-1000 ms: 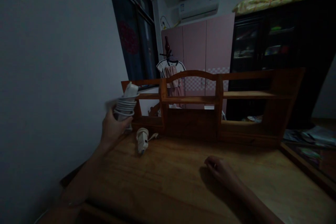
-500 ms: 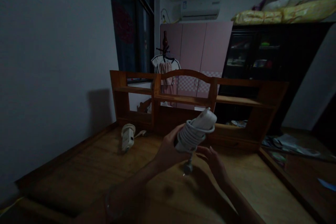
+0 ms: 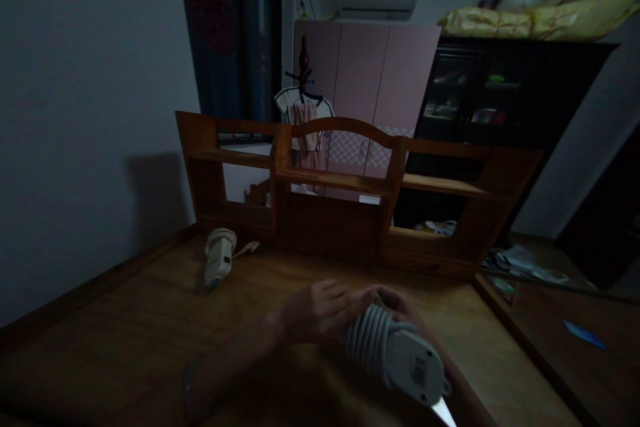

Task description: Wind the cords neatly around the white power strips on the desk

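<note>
A white power strip [image 3: 414,361] with its pale cord wound round it in several tight loops is tilted above the wooden desktop, its labelled end low and to the right. My left hand [image 3: 323,310] is closed at the upper end of the coil, its fingers together against the cord. Behind the strip is my right hand [image 3: 396,303], wrapped around its far side; most of its fingers are hidden. The plug is out of sight. A second white power strip [image 3: 219,261], with a coiled cord, lies on the desktop at the left.
A wooden shelf unit [image 3: 327,230] borders the back of the desktop [image 3: 145,333]. The wall [image 3: 90,113] is at the left. Papers [image 3: 525,263] and a blue item [image 3: 584,333] lie on the surface to the right, beyond a raised wooden edge.
The wound power strip has come down and turned, its end now pointing down to the right. My right hand has moved onto it, and my left hand has shifted to its upper end.
</note>
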### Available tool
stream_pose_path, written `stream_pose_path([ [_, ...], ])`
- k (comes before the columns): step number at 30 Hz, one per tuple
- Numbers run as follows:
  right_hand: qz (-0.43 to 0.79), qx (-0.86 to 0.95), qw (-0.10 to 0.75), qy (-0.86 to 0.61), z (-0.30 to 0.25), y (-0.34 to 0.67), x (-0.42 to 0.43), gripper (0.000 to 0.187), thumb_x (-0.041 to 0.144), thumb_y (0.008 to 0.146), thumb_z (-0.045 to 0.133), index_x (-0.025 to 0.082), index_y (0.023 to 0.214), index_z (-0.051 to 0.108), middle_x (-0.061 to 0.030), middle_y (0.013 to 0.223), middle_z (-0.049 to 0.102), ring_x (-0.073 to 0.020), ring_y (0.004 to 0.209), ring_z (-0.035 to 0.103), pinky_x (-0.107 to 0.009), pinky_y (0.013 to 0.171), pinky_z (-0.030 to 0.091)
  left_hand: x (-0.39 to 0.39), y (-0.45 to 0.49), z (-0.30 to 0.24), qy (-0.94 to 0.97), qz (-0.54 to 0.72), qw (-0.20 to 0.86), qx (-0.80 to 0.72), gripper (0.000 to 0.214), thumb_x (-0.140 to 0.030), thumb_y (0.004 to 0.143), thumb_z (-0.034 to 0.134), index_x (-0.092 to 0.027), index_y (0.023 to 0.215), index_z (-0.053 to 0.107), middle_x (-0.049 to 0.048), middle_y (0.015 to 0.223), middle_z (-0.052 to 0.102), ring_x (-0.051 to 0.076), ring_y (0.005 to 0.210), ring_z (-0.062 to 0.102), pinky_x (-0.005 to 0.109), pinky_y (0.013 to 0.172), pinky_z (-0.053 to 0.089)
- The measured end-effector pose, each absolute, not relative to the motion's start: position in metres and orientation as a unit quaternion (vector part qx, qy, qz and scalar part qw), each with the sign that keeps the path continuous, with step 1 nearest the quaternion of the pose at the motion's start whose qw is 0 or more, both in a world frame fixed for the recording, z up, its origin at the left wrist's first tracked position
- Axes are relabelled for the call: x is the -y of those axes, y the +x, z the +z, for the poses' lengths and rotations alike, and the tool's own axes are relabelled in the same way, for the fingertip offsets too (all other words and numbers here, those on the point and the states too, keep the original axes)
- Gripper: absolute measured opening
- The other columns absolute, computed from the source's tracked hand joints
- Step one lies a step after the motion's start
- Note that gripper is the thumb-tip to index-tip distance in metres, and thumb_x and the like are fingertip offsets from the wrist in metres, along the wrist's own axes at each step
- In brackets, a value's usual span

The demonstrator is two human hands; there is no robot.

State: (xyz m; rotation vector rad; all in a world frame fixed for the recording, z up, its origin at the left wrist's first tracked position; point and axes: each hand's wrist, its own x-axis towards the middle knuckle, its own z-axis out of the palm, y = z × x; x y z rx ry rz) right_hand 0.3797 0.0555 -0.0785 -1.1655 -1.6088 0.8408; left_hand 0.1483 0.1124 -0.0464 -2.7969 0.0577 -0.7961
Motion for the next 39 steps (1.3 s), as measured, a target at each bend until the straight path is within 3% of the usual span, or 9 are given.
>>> stream_pose_path([
  [8, 0.267, 0.621, 0.490, -0.551, -0.067, 0.382, -0.057, 0.022, 0.039, 0.079, 0.065, 0.018, 0.087, 0.068, -0.0041, 0.081, 0.069, -0.0173, 0.072, 0.061, -0.025, 0.062, 0.046, -0.148, 0.134, -0.076, -0.968, -0.207, 0.128, 0.057, 0.066, -0.020, 0.094, 0.034, -0.008, 0.149, 0.001, 0.0219, 0.138, 0.046, 0.025, 0.102, 0.059, 0.037, 0.083, 0.045],
  [11, 0.198, 0.622, 0.500, -0.570, -0.063, 0.384, -0.049, 0.021, 0.038, 0.082, 0.063, 0.020, 0.091, 0.068, -0.0037, 0.082, 0.068, -0.0173, 0.072, 0.060, -0.025, 0.061, 0.044, -0.162, 0.130, -0.087, -0.960, -0.213, 0.106, 0.145, 0.074, -0.027, 0.089, 0.046, -0.010, 0.150, 0.007, 0.0219, 0.143, 0.040, 0.027, 0.103, 0.058, 0.039, 0.085, 0.045],
  [15, 0.146, 0.622, 0.499, -0.586, -0.060, 0.385, -0.041, 0.024, 0.042, 0.085, 0.059, 0.021, 0.095, 0.066, -0.0024, 0.076, 0.063, -0.0156, 0.065, 0.054, -0.024, 0.055, 0.040, -0.181, 0.122, -0.094, -0.884, -0.351, -0.029, 0.306, 0.087, -0.038, 0.076, 0.066, -0.015, 0.148, 0.022, 0.0175, 0.135, 0.050, 0.030, 0.114, 0.053, 0.042, 0.096, 0.041],
  [19, 0.150, 0.651, 0.461, -0.584, -0.058, 0.381, -0.043, 0.027, 0.045, 0.086, 0.056, 0.020, 0.088, 0.066, -0.0006, 0.068, 0.056, -0.0134, 0.060, 0.049, -0.024, 0.051, 0.037, -0.195, 0.113, -0.091, -0.701, -0.515, -0.270, 0.413, 0.070, -0.037, 0.070, 0.072, -0.018, 0.132, 0.046, 0.0112, 0.118, 0.061, 0.025, 0.102, 0.060, 0.036, 0.087, 0.046],
  [22, 0.176, 0.681, 0.414, -0.578, -0.060, 0.374, -0.046, 0.031, 0.047, 0.086, 0.054, 0.019, 0.085, 0.067, 0.0011, 0.062, 0.051, -0.0119, 0.056, 0.045, -0.023, 0.048, 0.034, -0.197, 0.108, -0.089, -0.589, -0.531, -0.465, 0.394, 0.050, -0.046, 0.072, 0.068, -0.013, 0.109, 0.060, 0.0080, 0.088, 0.067, 0.019, 0.074, 0.063, 0.029, 0.067, 0.048],
  [25, 0.199, 0.684, 0.401, -0.576, -0.064, 0.366, -0.048, 0.033, 0.049, 0.085, 0.054, 0.020, 0.090, 0.069, 0.0027, 0.058, 0.046, -0.0111, 0.053, 0.045, -0.023, 0.048, 0.036, -0.192, 0.105, -0.088, -0.536, -0.495, -0.592, 0.341, 0.044, -0.050, 0.077, 0.062, -0.012, 0.100, 0.064, 0.0070, 0.080, 0.066, 0.015, 0.065, 0.061, 0.026, 0.061, 0.047],
  [29, 0.247, 0.670, 0.407, -0.569, -0.067, 0.366, -0.045, 0.036, 0.052, 0.083, 0.056, 0.020, 0.093, 0.069, 0.0037, 0.058, 0.046, -0.0100, 0.049, 0.046, -0.021, 0.045, 0.037, -0.178, 0.107, -0.084, -0.490, -0.421, -0.722, 0.247, 0.040, -0.044, 0.081, 0.058, -0.012, 0.104, 0.064, 0.0073, 0.083, 0.064, 0.013, 0.066, 0.060, 0.023, 0.060, 0.046],
  [33, 0.301, 0.667, 0.438, -0.522, -0.065, 0.372, -0.040, 0.047, 0.056, 0.089, 0.041, 0.017, 0.090, 0.067, -0.0015, 0.069, 0.058, -0.0121, 0.053, 0.055, -0.023, 0.049, 0.041, -0.161, 0.114, -0.076, -0.447, -0.344, -0.811, 0.154, 0.044, -0.042, 0.081, 0.055, -0.016, 0.116, 0.059, 0.0071, 0.094, 0.060, 0.012, 0.069, 0.057, 0.024, 0.060, 0.046],
  [39, 0.152, 0.737, 0.355, -0.555, -0.063, 0.374, -0.039, 0.037, 0.049, 0.088, 0.051, 0.019, 0.068, 0.060, -0.0016, 0.061, 0.057, -0.0145, 0.059, 0.055, -0.023, 0.052, 0.037, -0.152, 0.118, -0.069, -0.405, -0.297, -0.862, 0.063, 0.058, -0.042, 0.075, 0.054, -0.016, 0.126, 0.053, 0.0059, 0.092, 0.055, 0.010, 0.065, 0.049, 0.022, 0.055, 0.041],
])
